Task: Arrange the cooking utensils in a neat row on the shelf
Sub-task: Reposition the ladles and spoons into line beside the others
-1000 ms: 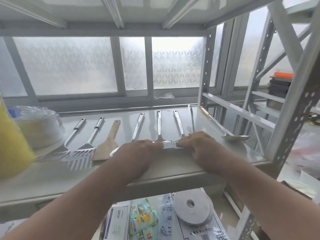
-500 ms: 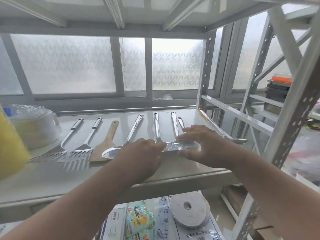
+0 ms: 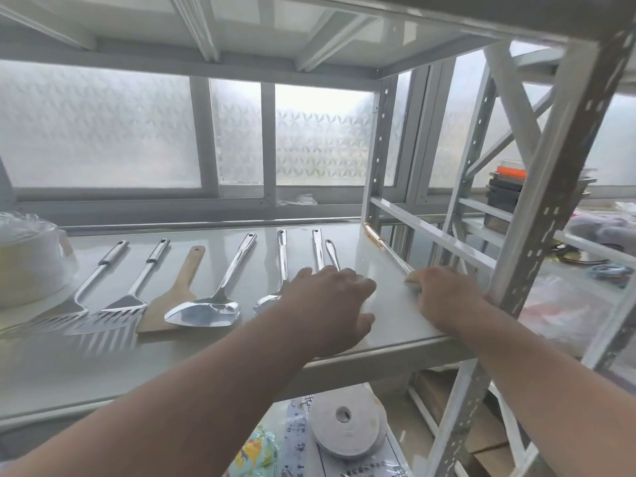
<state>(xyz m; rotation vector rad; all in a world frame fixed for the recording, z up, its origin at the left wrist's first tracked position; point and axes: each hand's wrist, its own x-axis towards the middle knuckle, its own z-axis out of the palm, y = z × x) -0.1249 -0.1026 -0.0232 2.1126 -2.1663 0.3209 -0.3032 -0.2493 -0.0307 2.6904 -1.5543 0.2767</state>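
Lying in a row on the white shelf (image 3: 389, 325) before frosted windows (image 3: 103, 132), the utensils (image 3: 206, 304) point backward; the left hand (image 3: 330, 301) rests flat-fingered, the right hand (image 3: 444, 294) grips a ladle (image 3: 389, 253).

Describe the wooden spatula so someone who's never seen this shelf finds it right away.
Look at the white shelf below the frosted window. In the row of utensils, it is third from the left. The wooden spatula is the only brown, flat one; its neighbours are shiny metal.
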